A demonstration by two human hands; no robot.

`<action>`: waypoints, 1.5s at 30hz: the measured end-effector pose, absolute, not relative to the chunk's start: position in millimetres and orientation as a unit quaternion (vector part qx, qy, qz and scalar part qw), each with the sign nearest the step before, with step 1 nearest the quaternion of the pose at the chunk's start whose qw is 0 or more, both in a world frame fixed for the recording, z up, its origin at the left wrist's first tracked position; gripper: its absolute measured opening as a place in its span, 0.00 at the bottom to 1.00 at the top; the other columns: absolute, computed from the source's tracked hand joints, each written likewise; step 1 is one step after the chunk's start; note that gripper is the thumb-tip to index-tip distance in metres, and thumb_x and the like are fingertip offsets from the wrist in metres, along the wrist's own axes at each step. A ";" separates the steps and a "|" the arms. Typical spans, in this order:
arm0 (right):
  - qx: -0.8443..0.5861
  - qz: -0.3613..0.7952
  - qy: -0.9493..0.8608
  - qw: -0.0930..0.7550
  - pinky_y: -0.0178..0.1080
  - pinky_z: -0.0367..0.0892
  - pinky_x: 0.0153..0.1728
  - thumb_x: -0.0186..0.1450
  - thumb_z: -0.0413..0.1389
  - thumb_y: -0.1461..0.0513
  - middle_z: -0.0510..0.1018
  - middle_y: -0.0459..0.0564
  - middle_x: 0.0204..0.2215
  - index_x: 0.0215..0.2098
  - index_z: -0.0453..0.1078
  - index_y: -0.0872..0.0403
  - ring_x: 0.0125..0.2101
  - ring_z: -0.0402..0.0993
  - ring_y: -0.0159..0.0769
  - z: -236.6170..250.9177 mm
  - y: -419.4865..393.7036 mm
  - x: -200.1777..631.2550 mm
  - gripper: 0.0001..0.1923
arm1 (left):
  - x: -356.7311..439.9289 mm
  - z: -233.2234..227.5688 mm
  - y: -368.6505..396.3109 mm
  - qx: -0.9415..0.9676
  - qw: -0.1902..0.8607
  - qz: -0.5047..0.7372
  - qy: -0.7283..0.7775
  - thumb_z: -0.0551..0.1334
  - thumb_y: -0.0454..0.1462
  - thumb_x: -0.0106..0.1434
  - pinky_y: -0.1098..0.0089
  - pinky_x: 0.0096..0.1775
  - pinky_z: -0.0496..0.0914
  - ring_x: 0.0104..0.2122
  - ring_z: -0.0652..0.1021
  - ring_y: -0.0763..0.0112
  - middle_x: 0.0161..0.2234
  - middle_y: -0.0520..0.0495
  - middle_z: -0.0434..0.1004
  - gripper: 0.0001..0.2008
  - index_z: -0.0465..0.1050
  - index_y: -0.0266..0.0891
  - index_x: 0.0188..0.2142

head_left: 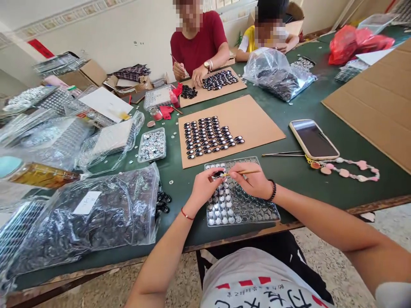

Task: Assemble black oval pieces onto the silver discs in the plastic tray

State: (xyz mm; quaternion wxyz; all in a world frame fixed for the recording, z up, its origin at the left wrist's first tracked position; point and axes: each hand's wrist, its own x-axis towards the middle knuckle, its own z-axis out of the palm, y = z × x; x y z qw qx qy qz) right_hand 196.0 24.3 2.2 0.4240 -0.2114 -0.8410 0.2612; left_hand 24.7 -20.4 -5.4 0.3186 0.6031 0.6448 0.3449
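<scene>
**Two hands working a small piece over a blister tray at a shared table**

The left hand (205, 183) pinches a small dark round piece (218, 174) between thumb and fingertips, held just above the far end of a clear plastic blister tray with rows of round cells (257, 216). The right hand (253, 179) grips a thin wooden stick (245, 172) like a pen, its tip brought to the piece; both hands are thus closed narrowly on what they hold. Holding the piece over the tray probably keeps the wrists supported close to the cells and the work directly under the eyes.

The tray lies square to the body at the near edge of the green-topped table (308, 179), within easy reach. Just beyond it, a brown cardboard sheet (257, 122) carries dark oval pieces in tidy rows (210, 137), laid apart from one another, plausibly so that they do not touch.

To the left lies a large clear zip bag of dark pieces (90, 214), with a few spilled beside it. To the right, well apart from the work, rest a smartphone with a beaded pink strap (313, 139) and slim metal tweezers (282, 154).

Across the table, another person in a red shirt (199, 42) tends similar pieces on a second cardboard sheet (212, 87).
</scene>
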 end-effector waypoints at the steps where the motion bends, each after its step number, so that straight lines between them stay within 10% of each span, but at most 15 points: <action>1: -0.213 0.258 -0.842 0.424 0.32 0.60 0.27 0.64 0.45 0.62 0.71 0.47 0.22 0.30 0.66 0.56 0.24 0.66 0.30 1.9 23.8 195.4 0.10 | 25.0 -5.2 -20.5 0.598 0.326 0.351 0.642 0.61 0.40 0.50 0.75 0.20 0.53 0.17 0.58 0.78 0.18 0.54 0.64 0.14 0.74 0.41 0.38; 30: -0.210 0.191 -0.868 0.408 0.33 0.57 0.25 0.64 0.45 0.64 0.68 0.46 0.21 0.30 0.63 0.55 0.22 0.63 0.29 -3.2 20.1 192.7 0.08 | 29.0 2.8 -23.8 0.573 0.405 0.356 0.617 0.60 0.40 0.52 0.76 0.19 0.50 0.15 0.55 0.80 0.13 0.57 0.53 0.14 0.74 0.39 0.38; 38: -0.204 0.116 -0.902 0.361 0.33 0.56 0.26 0.64 0.45 0.63 0.69 0.47 0.23 0.29 0.63 0.55 0.23 0.62 0.30 -6.1 13.9 187.5 0.08 | 33.1 -2.6 -24.9 0.529 0.441 0.399 0.605 0.54 0.40 0.57 0.75 0.21 0.58 0.15 0.63 0.78 0.19 0.53 0.67 0.13 0.72 0.37 0.38; 45: -0.291 0.370 -0.800 0.372 0.32 0.57 0.22 0.65 0.44 0.58 0.68 0.47 0.23 0.29 0.62 0.55 0.21 0.64 0.29 1.0 21.5 185.9 0.11 | 37.6 -7.7 -26.0 0.517 0.449 0.402 0.608 0.53 0.41 0.59 0.77 0.18 0.56 0.14 0.62 0.81 0.22 0.53 0.67 0.12 0.69 0.38 0.37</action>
